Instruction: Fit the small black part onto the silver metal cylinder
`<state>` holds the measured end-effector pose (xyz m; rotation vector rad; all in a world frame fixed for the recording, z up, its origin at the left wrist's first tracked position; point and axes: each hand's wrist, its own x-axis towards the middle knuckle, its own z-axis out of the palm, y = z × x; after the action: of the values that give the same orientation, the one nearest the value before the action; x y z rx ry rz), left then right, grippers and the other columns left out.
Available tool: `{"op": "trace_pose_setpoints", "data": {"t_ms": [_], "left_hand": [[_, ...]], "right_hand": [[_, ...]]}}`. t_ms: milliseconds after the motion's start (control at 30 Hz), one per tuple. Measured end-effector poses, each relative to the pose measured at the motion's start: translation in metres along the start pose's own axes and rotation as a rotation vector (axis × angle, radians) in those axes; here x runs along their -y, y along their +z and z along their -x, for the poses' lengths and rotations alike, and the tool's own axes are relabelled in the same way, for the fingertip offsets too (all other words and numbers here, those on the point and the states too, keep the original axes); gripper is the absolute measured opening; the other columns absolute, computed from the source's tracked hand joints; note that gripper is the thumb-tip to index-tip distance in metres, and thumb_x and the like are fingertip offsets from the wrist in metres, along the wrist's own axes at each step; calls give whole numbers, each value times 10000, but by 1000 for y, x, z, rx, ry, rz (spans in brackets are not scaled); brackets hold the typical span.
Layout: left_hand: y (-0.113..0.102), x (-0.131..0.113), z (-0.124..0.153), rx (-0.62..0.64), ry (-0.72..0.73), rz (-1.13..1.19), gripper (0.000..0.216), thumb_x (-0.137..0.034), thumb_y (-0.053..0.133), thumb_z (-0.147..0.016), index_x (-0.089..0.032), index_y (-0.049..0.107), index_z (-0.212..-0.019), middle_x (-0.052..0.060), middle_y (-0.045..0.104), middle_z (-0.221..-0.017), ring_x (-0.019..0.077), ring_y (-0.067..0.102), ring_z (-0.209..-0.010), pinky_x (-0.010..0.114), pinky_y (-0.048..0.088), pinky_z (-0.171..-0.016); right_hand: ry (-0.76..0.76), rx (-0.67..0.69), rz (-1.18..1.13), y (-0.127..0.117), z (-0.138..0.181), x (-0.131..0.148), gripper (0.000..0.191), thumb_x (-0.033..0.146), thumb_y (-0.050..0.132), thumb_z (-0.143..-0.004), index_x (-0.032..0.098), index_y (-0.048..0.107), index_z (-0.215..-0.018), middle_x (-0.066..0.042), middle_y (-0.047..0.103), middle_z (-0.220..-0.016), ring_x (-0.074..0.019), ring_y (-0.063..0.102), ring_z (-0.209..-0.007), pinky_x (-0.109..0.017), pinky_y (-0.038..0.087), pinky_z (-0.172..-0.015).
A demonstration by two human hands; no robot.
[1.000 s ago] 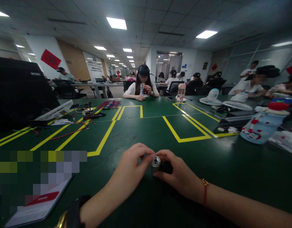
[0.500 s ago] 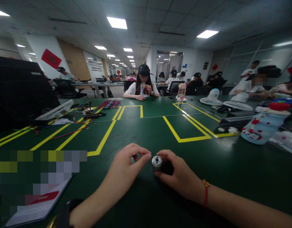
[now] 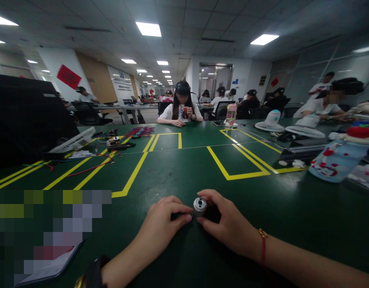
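Observation:
A small silver cylindrical motor [image 3: 199, 205] sits between my two hands, low over the green table [image 3: 184, 164]. My right hand [image 3: 229, 224] curls around its right side and holds it, a red string bracelet on the wrist. My left hand [image 3: 165, 220] rests on the table just left of the motor, fingers curled with thumb and forefinger pinched at the motor's left edge; what the pinch holds is too small to make out. A dark watch strap shows on my left wrist.
Yellow tape lines [image 3: 223, 168] mark boxes on the table. A phone [image 3: 49, 268] lies at front left. Red wires and parts [image 3: 112, 144] sit at far left, a blue-and-red bottle [image 3: 337, 158] and white fans [image 3: 270, 122] at right. A person [image 3: 181, 110] sits across; others work behind.
My left hand has dropped from a raised pinch down onto the table beside the motor. The right hand and the motor have shifted slightly nearer.

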<state>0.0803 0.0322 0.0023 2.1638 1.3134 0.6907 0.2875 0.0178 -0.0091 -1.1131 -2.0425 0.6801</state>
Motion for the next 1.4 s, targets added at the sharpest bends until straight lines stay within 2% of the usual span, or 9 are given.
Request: {"op": "trace_pose_setpoints", "data": {"t_ms": [167, 467, 633, 767, 900, 967, 1133, 1233, 1400], "left_hand": [[-17, 3, 12, -20, -52, 31, 228, -273, 533, -899, -251, 713, -1037, 39, 700, -981, 217, 655, -890, 339, 512, -799], [-37, 34, 52, -84, -265, 174, 224, -411, 509, -889, -307, 693, -963, -11, 718, -960, 238, 668, -944, 328, 535, -812], [-32, 41, 56, -88, -257, 171, 217, -433, 524, -874, -315, 693, -945, -18, 724, -940, 242, 674, -935, 312, 539, -797], [-31, 47, 57, -89, -258, 158, 205, -439, 536, -877, -327, 680, -970, -21, 721, -972, 245, 666, -966, 314, 534, -818], [-31, 46, 55, -68, -244, 142, 194, -426, 526, -891, -332, 675, -973, -24, 713, -974, 234, 668, -956, 314, 529, -826], [-31, 44, 54, -71, -229, 138, 195, -426, 526, -887, -330, 678, -963, -23, 715, -971, 235, 667, -959, 306, 530, -818], [-33, 40, 53, -62, -214, 111, 223, -421, 506, -883, -317, 696, -934, -9, 719, -952, 240, 670, -944, 311, 526, -821], [-34, 39, 54, -49, -204, 102, 218, -409, 505, -890, -308, 693, -935, -4, 715, -947, 237, 666, -947, 315, 519, -836], [-35, 37, 54, -46, -188, 101, 206, -390, 501, -899, -307, 687, -932, -7, 711, -944, 230, 666, -938, 312, 515, -836]], "right_hand": [[26, -12, 68, -22, 4, -5, 450, 309, 584, -819, 286, 490, -1258, -18, 549, -1211, -127, 545, -1071, -293, 460, -966], [602, -564, 643, -188, 54, -120, 636, 531, 564, -727, 156, 471, -1232, -140, 574, -1049, -245, 579, -821, -379, 465, -720], [719, -609, 737, -221, 76, -145, 607, 516, 547, -728, 139, 464, -1196, -161, 580, -1003, -253, 575, -786, -368, 442, -679], [720, -561, 801, -218, 76, -143, 582, 494, 545, -747, 117, 478, -1185, -174, 585, -991, -251, 584, -806, -358, 434, -689], [595, -593, 974, -193, 63, -119, 684, 522, 548, -751, 86, 453, -1268, -253, 443, -1267, -394, 400, -1193, -506, 323, -929], [445, -492, 988, -163, 51, -95, 606, 516, 533, -787, 156, 481, -1272, -172, 429, -1321, -340, 344, -1258, -485, 269, -1003], [40, 111, 562, -55, 12, -20, 310, 418, 511, -883, 284, 595, -1150, -25, 548, -1185, -166, 467, -1099, -356, 333, -940], [-31, 200, 431, -9, -11, 6, 241, 426, 563, -859, 309, 636, -1057, 12, 585, -1095, -151, 478, -1023, -337, 338, -883], [-1, 164, 415, -17, -21, 2, 183, 366, 510, -885, 236, 638, -900, 4, 603, -957, -129, 500, -908, -315, 353, -825]]}}
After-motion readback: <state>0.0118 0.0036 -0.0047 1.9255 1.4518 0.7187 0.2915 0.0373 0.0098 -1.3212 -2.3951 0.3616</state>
